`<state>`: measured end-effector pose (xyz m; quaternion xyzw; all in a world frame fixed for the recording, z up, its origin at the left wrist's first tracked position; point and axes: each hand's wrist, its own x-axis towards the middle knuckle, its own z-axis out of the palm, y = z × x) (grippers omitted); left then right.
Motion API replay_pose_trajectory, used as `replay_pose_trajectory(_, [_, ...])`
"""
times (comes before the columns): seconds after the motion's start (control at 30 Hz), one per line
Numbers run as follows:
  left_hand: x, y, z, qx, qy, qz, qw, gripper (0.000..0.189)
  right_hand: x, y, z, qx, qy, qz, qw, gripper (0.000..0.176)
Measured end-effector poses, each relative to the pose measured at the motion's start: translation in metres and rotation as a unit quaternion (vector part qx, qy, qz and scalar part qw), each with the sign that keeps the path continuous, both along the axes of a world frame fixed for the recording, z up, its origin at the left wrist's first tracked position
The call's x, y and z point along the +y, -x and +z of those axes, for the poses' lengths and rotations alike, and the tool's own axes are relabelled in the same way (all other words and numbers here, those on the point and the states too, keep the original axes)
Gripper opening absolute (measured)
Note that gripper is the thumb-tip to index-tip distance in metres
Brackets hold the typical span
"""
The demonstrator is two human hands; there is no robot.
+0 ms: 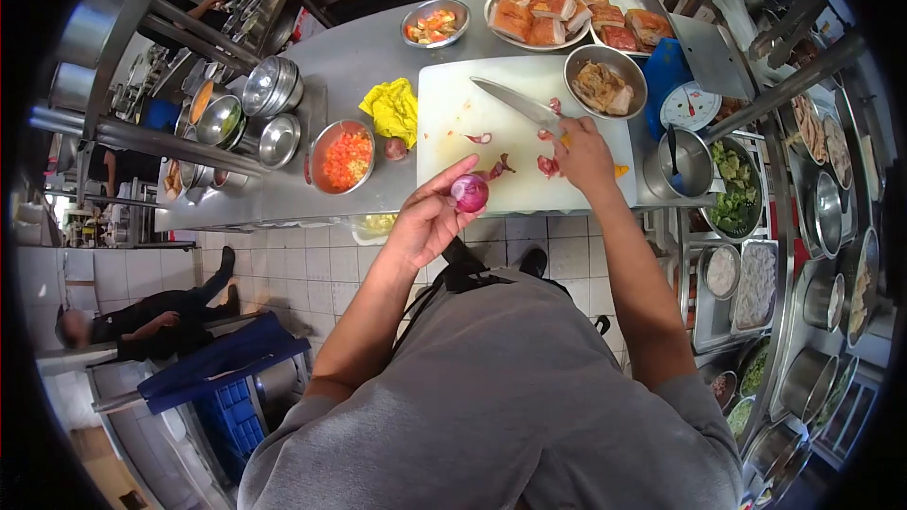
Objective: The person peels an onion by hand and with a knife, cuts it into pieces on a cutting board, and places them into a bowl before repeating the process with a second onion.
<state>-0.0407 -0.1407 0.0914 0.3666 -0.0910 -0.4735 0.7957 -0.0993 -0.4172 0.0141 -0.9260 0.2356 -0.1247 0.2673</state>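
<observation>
Crumpled yellow cloth [390,111] on steel counter [364,52], bowl of diced tomato [338,190] just beside it. Far side: bowl of chopped veg [406,30], browned meat slabs [551,4] in a dish and tray. Right: dial scale [691,106], steel bowl [661,175] with dark-handled utensil [674,151], leafy greens [735,187]. Left: stacked metal bowls [269,85]. Lower left: draped blue cloth [222,364], person in dark clothes [142,316].

A commercial-style kitchen, with steel counter [340,71], stacked metal bowls [272,87], dial scale [690,106] and slabs of meat [553,5].

The onion [471,195] is purple, the board [449,99] white, the cloth [390,111] yellow.
</observation>
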Motion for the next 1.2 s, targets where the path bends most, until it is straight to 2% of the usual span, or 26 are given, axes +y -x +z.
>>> replay_pose_trajectory(0.07, [0.003, -0.001, -0.001, -0.018, -0.020, 0.003, 1.000, 0.064, -0.015, 0.001, -0.014, -0.134, 0.030, 0.056, 0.989, 0.021])
replay_pose_trajectory(0.17, [-0.001, 0.002, -0.004, -0.023, -0.037, 0.035, 0.998, 0.055, -0.035, 0.006, -0.039, -0.109, 0.002, 0.047, 0.993, 0.014])
replay_pose_trajectory(0.23, [0.003, -0.004, -0.008, -0.017, -0.045, 0.048, 0.998, 0.054, -0.031, 0.015, -0.034, 0.025, 0.020, -0.011, 0.999, 0.028])
replay_pose_trajectory(0.27, [0.004, -0.004, -0.011, 0.029, -0.049, 0.031, 0.998, 0.050, -0.029, 0.019, -0.028, 0.090, 0.027, -0.037, 0.995, 0.035])
replay_pose_trajectory(0.3, [0.004, -0.004, -0.015, 0.080, -0.052, 0.011, 0.995, 0.047, -0.030, 0.018, -0.029, 0.088, 0.027, -0.036, 0.995, 0.035])
replay_pose_trajectory(0.4, [0.006, -0.008, -0.032, 0.119, -0.051, 0.019, 0.991, 0.040, -0.037, 0.024, -0.045, 0.112, 0.084, -0.023, 0.990, 0.039])
replay_pose_trajectory(0.47, [0.011, -0.012, -0.039, 0.106, -0.074, 0.040, 0.991, 0.039, -0.053, 0.015, -0.061, 0.077, 0.062, 0.038, 0.994, 0.038])
replay_pose_trajectory(0.53, [0.017, -0.013, -0.047, 0.092, -0.071, 0.045, 0.992, 0.041, -0.050, 0.016, -0.044, 0.037, 0.021, 0.061, 0.997, 0.035])
replay_pose_trajectory(0.57, [0.016, -0.009, -0.037, 0.102, -0.055, 0.056, 0.992, 0.039, -0.039, 0.018, -0.006, 0.115, -0.022, 0.034, 0.993, 0.042])
replay_pose_trajectory(0.6, [0.015, -0.009, -0.027, 0.108, -0.039, 0.068, 0.991, 0.037, -0.039, 0.021, -0.001, 0.084, -0.050, 0.061, 0.993, 0.047])
replay_pose_trajectory(0.67, [0.026, -0.014, -0.034, 0.113, -0.065, 0.093, 0.987, 0.030, -0.040, 0.028, -0.005, -0.077, -0.108, 0.104, 0.986, 0.049])
replay_pose_trajectory(0.7, [0.027, -0.018, -0.039, 0.117, -0.063, 0.089, 0.987, 0.030, -0.040, 0.030, -0.003, -0.073, -0.105, 0.099, 0.987, 0.049])
replay_pose_trajectory(0.77, [0.034, -0.022, -0.047, 0.028, -0.176, 0.057, 0.982, 0.026, -0.033, 0.032, 0.000, -0.047, -0.127, 0.062, 0.989, 0.043])
replay_pose_trajectory(0.8, [0.030, -0.020, -0.044, 0.029, -0.175, 0.059, 0.982, 0.026, -0.030, 0.034, 0.007, -0.047, -0.127, 0.065, 0.989, 0.043])
replay_pose_trajectory(0.87, [0.018, -0.010, -0.038, -0.007, -0.196, 0.062, 0.979, 0.026, -0.018, 0.048, 0.022, 0.001, -0.313, 0.027, 0.949, 0.038])
replay_pose_trajectory(0.9, [0.019, -0.012, -0.045, 0.009, -0.170, 0.068, 0.983, 0.031, -0.013, 0.054, 0.019, 0.004, -0.314, 0.031, 0.949, 0.038])
replay_pose_trajectory(0.97, [0.021, -0.013, -0.046, 0.003, -0.173, 0.087, 0.981, 0.032, -0.003, 0.073, 0.012, 0.013, -0.171, 0.102, 0.980, 0.037])
replay_pose_trajectory(1.0, [0.020, -0.015, -0.046, -0.008, -0.173, 0.102, 0.980, 0.034, 0.006, 0.082, 0.012, 0.013, -0.171, 0.103, 0.980, 0.037])
replay_pose_trajectory(1.07, [0.019, -0.017, -0.035, -0.011, -0.185, 0.118, 0.976, 0.034, 0.024, 0.101, 0.010, 0.089, -0.140, 0.197, 0.966, 0.032])
replay_pose_trajectory(1.13, [0.020, -0.023, -0.033, -0.015, -0.196, 0.132, 0.972, 0.035, 0.036, 0.106, 0.000, 0.109, -0.147, 0.235, 0.955, 0.032])
replay_pose_trajectory(1.2, [0.022, -0.029, -0.038, -0.119, -0.270, 0.144, 0.945, 0.040, 0.037, 0.109, -0.020, 0.132, -0.155, 0.272, 0.940, 0.032])
